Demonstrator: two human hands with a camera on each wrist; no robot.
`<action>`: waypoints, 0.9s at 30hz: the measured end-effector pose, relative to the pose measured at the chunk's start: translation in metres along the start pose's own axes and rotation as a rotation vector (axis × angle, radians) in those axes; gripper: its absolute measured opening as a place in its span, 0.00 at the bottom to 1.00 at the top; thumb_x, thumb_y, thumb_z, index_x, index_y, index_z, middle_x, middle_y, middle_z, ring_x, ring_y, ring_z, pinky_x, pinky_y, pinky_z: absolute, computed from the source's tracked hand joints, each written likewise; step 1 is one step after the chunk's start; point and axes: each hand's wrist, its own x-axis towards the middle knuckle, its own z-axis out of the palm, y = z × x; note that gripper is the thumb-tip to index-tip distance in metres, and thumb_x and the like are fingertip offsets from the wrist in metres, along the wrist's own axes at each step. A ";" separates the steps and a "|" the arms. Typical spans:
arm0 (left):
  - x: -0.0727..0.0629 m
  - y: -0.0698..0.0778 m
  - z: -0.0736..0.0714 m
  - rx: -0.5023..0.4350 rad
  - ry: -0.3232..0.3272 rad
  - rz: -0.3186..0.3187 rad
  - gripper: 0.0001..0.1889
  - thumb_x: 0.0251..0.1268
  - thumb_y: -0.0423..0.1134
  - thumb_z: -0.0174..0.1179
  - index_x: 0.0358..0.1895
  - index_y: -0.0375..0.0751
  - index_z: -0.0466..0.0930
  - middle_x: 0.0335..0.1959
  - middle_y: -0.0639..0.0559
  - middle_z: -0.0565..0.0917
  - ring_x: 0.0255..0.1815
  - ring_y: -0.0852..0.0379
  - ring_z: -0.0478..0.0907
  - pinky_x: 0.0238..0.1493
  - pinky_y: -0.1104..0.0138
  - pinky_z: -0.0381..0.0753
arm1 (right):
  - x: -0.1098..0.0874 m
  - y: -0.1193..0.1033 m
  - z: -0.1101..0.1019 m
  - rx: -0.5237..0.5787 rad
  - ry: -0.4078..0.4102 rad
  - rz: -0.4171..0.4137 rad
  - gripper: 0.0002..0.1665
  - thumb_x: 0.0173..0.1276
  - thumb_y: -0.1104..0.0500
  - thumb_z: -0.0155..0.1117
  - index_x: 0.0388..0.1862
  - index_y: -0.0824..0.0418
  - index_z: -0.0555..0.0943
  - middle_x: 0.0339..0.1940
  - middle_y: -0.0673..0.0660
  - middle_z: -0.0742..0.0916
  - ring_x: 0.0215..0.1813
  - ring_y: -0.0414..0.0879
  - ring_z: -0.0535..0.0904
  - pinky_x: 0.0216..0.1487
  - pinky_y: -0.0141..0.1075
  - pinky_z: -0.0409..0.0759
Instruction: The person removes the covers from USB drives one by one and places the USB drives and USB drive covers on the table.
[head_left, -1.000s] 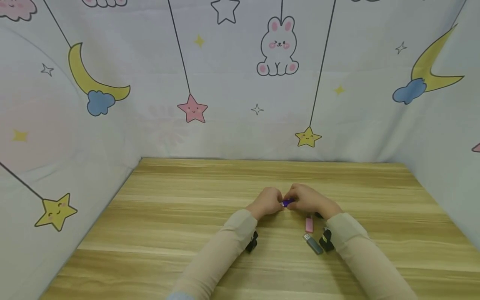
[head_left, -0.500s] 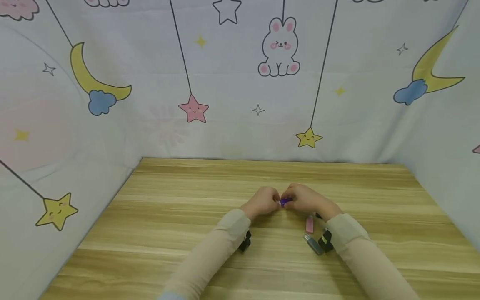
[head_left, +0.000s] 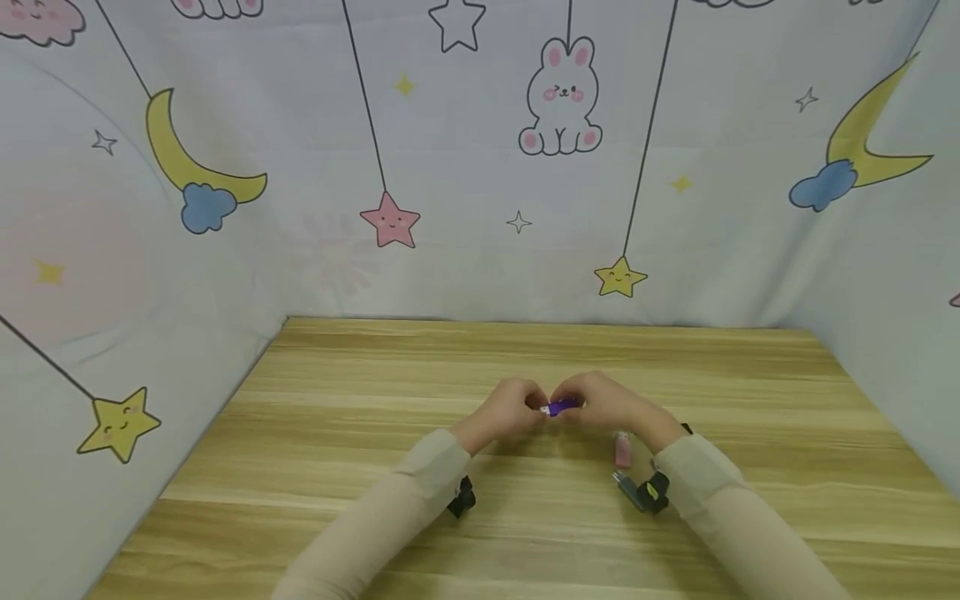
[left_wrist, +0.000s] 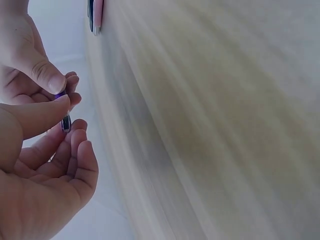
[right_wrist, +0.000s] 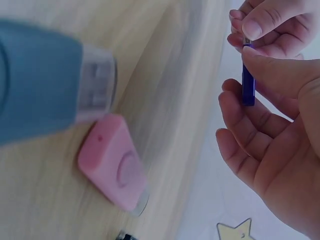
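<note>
A purple USB flash drive (head_left: 561, 407) is held between my two hands over the table. My right hand (head_left: 603, 400) pinches its body with thumb and fingers, and the blue-purple casing (right_wrist: 248, 82) shows plainly in the right wrist view. At the metal plug end, my left hand (head_left: 512, 408) has thumb and fingers around the tip. The metal plug (left_wrist: 66, 123) peeks out below the left thumb in the left wrist view. A pink USB flash drive (head_left: 622, 450) lies on the table near my right wrist, with a grey USB flash drive (head_left: 628, 490) in front of it.
Black wrist-worn devices hang under both sleeves, the left one (head_left: 462, 497) and the right one (head_left: 655, 492). The right device partly overlaps the grey drive. A small dark item (right_wrist: 125, 235) is cut off at the right wrist view's bottom. Patterned cloth (head_left: 465, 167) rises behind the wooden table (head_left: 360, 375).
Both hands and the purple drive have shifted a little left, the left hand and forearm farther. More of the purple casing shows between the hands now. The other drives stay on the table.
</note>
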 end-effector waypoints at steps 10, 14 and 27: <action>-0.025 -0.004 -0.002 -0.143 -0.021 -0.037 0.07 0.55 0.30 0.69 0.36 0.33 0.84 0.30 0.51 0.83 0.32 0.62 0.76 0.37 0.72 0.78 | -0.013 -0.018 0.006 0.071 -0.030 -0.047 0.10 0.65 0.61 0.67 0.44 0.63 0.84 0.37 0.49 0.85 0.34 0.36 0.74 0.36 0.30 0.76; -0.037 -0.005 -0.002 -0.181 -0.026 -0.046 0.07 0.54 0.31 0.70 0.36 0.34 0.84 0.30 0.51 0.83 0.32 0.62 0.76 0.36 0.72 0.77 | -0.019 -0.027 0.010 0.119 -0.040 -0.027 0.11 0.65 0.59 0.67 0.44 0.61 0.84 0.37 0.48 0.85 0.33 0.36 0.74 0.35 0.30 0.75; -0.076 -0.001 0.006 -0.413 -0.046 -0.052 0.09 0.50 0.24 0.69 0.36 0.28 0.82 0.28 0.51 0.82 0.30 0.63 0.76 0.33 0.74 0.77 | -0.042 -0.054 0.027 0.176 -0.011 -0.072 0.10 0.62 0.60 0.69 0.42 0.62 0.84 0.36 0.49 0.86 0.30 0.33 0.72 0.31 0.28 0.76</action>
